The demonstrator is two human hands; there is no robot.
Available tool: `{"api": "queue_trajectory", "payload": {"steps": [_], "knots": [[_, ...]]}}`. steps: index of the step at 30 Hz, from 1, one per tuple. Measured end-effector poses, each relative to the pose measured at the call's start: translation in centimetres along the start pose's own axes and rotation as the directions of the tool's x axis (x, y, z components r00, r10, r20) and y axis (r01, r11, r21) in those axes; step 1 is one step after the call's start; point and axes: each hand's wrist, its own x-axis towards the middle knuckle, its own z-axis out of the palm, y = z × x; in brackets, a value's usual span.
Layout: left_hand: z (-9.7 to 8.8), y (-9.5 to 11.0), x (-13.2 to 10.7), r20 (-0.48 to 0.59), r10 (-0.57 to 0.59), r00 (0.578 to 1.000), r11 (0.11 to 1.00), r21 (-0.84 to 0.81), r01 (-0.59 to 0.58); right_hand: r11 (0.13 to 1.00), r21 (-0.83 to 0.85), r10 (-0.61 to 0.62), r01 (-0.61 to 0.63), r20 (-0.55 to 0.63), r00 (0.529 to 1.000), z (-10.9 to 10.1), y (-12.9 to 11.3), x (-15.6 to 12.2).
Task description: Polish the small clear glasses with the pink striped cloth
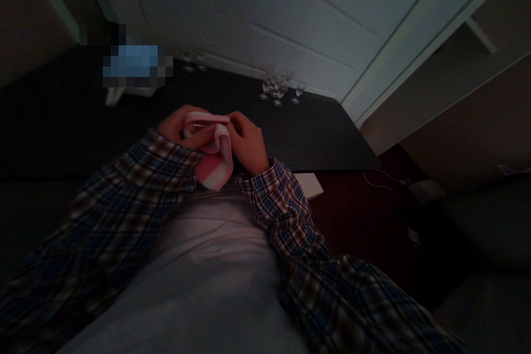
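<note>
A pink and white cloth [215, 168] is bunched between my two hands above the near edge of the dark table. My left hand [176, 124] is closed around its left side, the fingers partly covered by the folds. On the other side, my right hand [249, 141] pinches the cloth, with its fingertips out of sight in the fabric. One end of it hangs down in front of my shirt. A small bright glint shows inside the folds near my left fingers; whatever makes it is too hidden to name.
Several small stemmed glasses [277, 88] stand at the table's back edge, with a few more glasses [194, 61] farther left. A blurred blue and white object [135, 66] sits at the back left. Below the dark table [323, 138], a white box [309, 185] lies at right, near a thin cable [384, 182].
</note>
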Motion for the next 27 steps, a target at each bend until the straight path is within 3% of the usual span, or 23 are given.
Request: {"api": "queue_trajectory", "payload": {"steps": [27], "knots": [[0.0,1.3,-0.4,0.007,-0.035,0.999,0.999,-0.034,0.035,0.998,-0.066,-0.02,0.022,0.033,0.999,0.0,0.1,0.1]]}}
